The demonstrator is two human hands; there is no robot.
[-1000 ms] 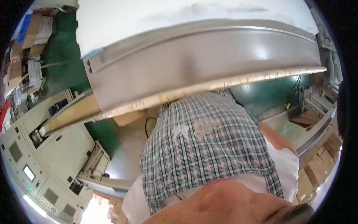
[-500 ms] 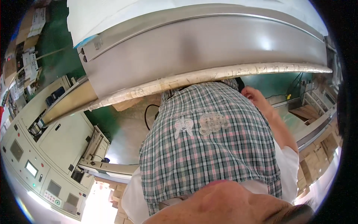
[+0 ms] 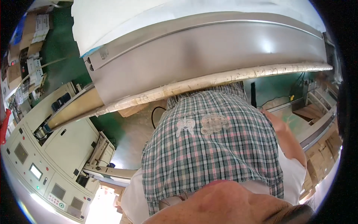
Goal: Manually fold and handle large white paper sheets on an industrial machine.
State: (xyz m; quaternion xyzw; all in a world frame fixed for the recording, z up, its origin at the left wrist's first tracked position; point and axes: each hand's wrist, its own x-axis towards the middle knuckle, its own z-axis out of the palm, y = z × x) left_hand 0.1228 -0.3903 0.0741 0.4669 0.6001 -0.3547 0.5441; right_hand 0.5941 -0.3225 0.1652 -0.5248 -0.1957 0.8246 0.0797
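My right hand [image 3: 271, 118] is low at the right side of the plaid apron [image 3: 209, 153] that I wear. Its fingers are mostly hidden by the apron's edge, so I cannot make out whether they hold anything. A narrow black strip [image 3: 253, 94] hangs just beyond that hand, apart from it. My left hand is out of sight. In front of me runs a wide grey metal panel [image 3: 209, 50], with a worn, tape-wrapped edge bar [image 3: 194, 84] along its near side. White sheeting [image 3: 194, 11] covers the surface above the panel.
Pale control cabinets [image 3: 71, 145] with a small screen and buttons stand at the left. Cardboard boxes [image 3: 322, 170] are stacked at the right, beside a metal frame [image 3: 317, 130]. A black cable [image 3: 153, 116] loops under the bar. More boxes [image 3: 37, 30] sit at the far left.
My right hand has moved back toward me and slightly right, from near the bar to beside the apron. The black strip now shows more fully. The view has shifted a little.
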